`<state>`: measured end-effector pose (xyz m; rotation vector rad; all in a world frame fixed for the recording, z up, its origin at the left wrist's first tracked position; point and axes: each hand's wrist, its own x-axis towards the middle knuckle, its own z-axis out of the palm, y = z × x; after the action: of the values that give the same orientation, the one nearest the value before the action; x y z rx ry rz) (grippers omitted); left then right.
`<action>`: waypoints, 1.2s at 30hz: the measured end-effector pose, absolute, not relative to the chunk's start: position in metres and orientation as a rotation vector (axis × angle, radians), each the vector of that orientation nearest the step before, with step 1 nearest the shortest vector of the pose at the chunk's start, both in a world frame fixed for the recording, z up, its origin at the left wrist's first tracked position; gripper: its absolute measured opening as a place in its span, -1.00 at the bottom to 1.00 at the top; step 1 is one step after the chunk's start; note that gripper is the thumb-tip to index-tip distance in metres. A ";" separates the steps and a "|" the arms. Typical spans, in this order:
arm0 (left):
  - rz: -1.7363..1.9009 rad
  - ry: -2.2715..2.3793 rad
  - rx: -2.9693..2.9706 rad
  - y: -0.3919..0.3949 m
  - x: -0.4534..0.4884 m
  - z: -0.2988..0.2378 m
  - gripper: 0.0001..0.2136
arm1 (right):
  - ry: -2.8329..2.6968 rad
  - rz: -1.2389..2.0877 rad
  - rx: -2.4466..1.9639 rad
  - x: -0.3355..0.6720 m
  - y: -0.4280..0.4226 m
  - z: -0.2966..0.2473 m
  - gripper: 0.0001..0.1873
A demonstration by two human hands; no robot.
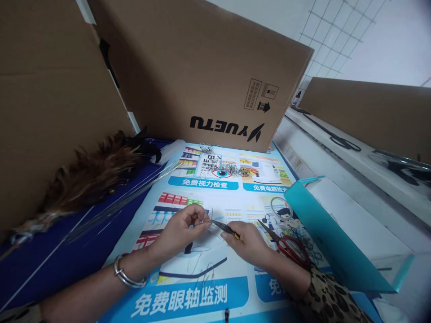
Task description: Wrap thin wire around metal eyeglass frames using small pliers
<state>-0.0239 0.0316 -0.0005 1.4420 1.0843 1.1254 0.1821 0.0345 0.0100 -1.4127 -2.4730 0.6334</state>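
My left hand [189, 224] pinches a thin piece of wire [206, 221] between thumb and fingers over the middle of the printed sheet. Wrapped around the handles of dark long-nosed pliers [225, 228] is my right hand [248, 242]. The pliers' tips meet the wire right at my left fingertips; whether the jaws are closed on it is too small to tell. Red-handled scissors [293, 249] lie beside my right forearm, blades pointing away. A loose bent wire [209, 274] rests on the sheet nearer to me.
Large cardboard panels [202, 72] stand at the back and left. Brown feathers [90, 175] and a bundle of long straight wires [124, 202] lie on the left. Small wire pieces [230, 168] lie farther back. A teal box [323, 233] stands on the right, near a wire coil [281, 207].
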 end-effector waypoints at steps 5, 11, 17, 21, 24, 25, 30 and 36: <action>1.074 1.087 1.419 0.033 -0.024 -0.002 -0.90 | -2.468 0.602 -1.388 0.181 0.033 0.010 -0.74; 1.052 1.052 1.356 0.034 -0.024 -0.003 -0.88 | -2.455 0.602 -1.378 0.181 0.032 0.010 -0.75; 1.070 1.046 1.321 0.033 -0.023 -0.001 -0.88 | -2.450 0.604 -1.365 0.181 0.033 0.008 -0.76; 1.095 1.086 1.377 0.032 -0.024 -0.005 -0.89 | -2.459 0.588 -1.369 0.181 0.032 0.007 -0.76; 1.110 1.088 1.398 0.031 -0.025 -0.007 -0.89 | -2.473 0.550 -1.377 0.180 0.031 0.007 -0.76; 1.110 1.089 1.404 0.031 -0.025 -0.008 -0.89 | -2.477 0.533 -1.380 0.180 0.031 0.007 -0.76; 1.105 1.096 1.432 0.032 -0.026 -0.011 -0.89 | -2.498 0.445 -1.382 0.179 0.030 0.007 -0.77; 1.094 1.161 1.482 0.033 -0.026 -0.011 -0.89 | -2.535 0.334 -1.388 0.180 0.029 0.007 -0.78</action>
<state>-0.0261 0.0327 -0.0114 1.4816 1.1607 1.0939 0.1799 0.0295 0.0067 -1.3883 -2.5354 0.3344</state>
